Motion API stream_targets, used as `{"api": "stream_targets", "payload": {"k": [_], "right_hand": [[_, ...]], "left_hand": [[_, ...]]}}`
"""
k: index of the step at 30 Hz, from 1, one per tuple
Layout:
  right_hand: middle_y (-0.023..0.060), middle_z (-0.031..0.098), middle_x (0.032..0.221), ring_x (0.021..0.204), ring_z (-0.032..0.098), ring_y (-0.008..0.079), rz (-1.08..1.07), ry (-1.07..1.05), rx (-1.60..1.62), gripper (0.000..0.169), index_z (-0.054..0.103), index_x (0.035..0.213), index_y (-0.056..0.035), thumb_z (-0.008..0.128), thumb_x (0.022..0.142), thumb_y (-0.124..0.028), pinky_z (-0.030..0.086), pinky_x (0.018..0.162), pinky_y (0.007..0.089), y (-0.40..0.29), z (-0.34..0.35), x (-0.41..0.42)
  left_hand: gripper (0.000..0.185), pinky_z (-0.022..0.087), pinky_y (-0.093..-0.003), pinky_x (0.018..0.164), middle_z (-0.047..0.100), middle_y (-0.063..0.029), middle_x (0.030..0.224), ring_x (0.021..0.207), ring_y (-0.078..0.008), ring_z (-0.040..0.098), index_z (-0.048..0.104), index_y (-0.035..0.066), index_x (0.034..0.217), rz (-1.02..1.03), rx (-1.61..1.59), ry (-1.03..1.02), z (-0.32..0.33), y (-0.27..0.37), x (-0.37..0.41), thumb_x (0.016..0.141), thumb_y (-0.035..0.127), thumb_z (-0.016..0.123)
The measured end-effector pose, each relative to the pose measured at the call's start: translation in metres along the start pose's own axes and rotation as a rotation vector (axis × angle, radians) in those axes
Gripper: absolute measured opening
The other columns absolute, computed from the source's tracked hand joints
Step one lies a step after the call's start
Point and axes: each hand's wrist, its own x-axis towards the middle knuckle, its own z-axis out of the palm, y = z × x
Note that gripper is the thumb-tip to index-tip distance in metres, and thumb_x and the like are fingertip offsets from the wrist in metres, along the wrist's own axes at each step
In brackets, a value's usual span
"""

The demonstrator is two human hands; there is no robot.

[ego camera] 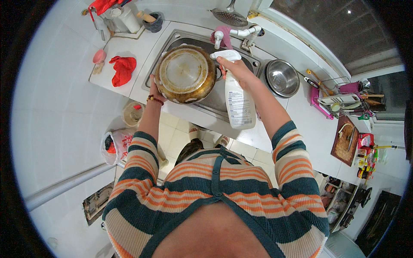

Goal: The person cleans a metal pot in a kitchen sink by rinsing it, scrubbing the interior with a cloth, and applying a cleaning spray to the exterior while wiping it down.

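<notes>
Over the stainless steel sink [219, 100], a round metal pot [184, 72] is tilted so its stained, browned underside faces me. White foam clings along its rim. My left hand [155, 88] grips the pot's left edge, the fingers mostly hidden behind it. In my right hand [237, 71] is a white spray bottle [240, 103], held by the neck under its trigger head. The nozzle points left towards the pot, very close to its right side, where a small loop handle shows. The bottle's back label bears print.
A white faucet [218, 37] with a pink cloth stands behind the sink. Nested steel bowls [282, 78] sit to the right, before a dish rack [338, 96] and a wooden cutting board [345, 141] with a knife. A red cloth [123, 71] lies left, near a stone mortar [152, 23].
</notes>
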Motion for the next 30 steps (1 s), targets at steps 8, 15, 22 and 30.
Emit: {"api": "stream_targets", "payload": {"k": [8, 15, 22, 30], "right_hand": [[0.0021, 0.059, 0.069, 0.056, 0.055, 0.0082, -0.047, -0.103, -0.158, 0.038, 0.057, 0.081, -0.0095, 0.065, 0.081, -0.047, 0.044, 0.049, 0.0226, -0.028, -0.001, 0.012], [-0.0002, 0.057, 0.07, 0.061, 0.054, 0.0081, -0.023, -0.016, -0.037, 0.033, 0.062, 0.089, -0.0083, 0.07, 0.079, -0.039, 0.046, 0.054, 0.0245, -0.042, 0.011, 0.01], [0.009, 0.067, 0.093, 0.084, 0.064, 0.0166, -0.316, 0.198, -0.619, 0.047, 0.063, 0.11, -0.0092, 0.072, 0.076, -0.041, 0.048, 0.076, 0.0311, -0.011, 0.007, 0.009], [0.0052, 0.066, 0.092, 0.083, 0.059, 0.0101, -0.511, 0.166, -0.383, 0.037, 0.059, 0.108, -0.0023, 0.071, 0.08, -0.025, 0.046, 0.077, 0.0261, 0.015, 0.014, -0.036]], "left_hand": [[0.071, 0.041, -0.0476, 0.097, 0.051, -0.0091, 0.13, 0.116, -0.0296, 0.05, 0.044, 0.014, 0.133, 0.084, -0.009, -0.087, 0.0, 0.0, 0.003, 0.087, 0.067, 0.032], [0.068, 0.041, -0.047, 0.097, 0.051, -0.0097, 0.129, 0.115, -0.029, 0.051, 0.044, 0.013, 0.133, 0.087, -0.045, -0.028, 0.004, 0.003, 0.0, 0.089, 0.064, 0.032], [0.067, 0.039, -0.0495, 0.099, 0.049, -0.0105, 0.132, 0.118, -0.0311, 0.048, 0.041, 0.014, 0.134, 0.087, -0.126, -0.052, 0.003, 0.007, 0.006, 0.09, 0.063, 0.029], [0.069, 0.036, -0.0498, 0.101, 0.05, -0.0088, 0.131, 0.119, -0.0297, 0.047, 0.046, 0.015, 0.132, 0.028, -0.192, -0.012, 0.015, 0.013, -0.003, 0.087, 0.067, 0.034]]}}
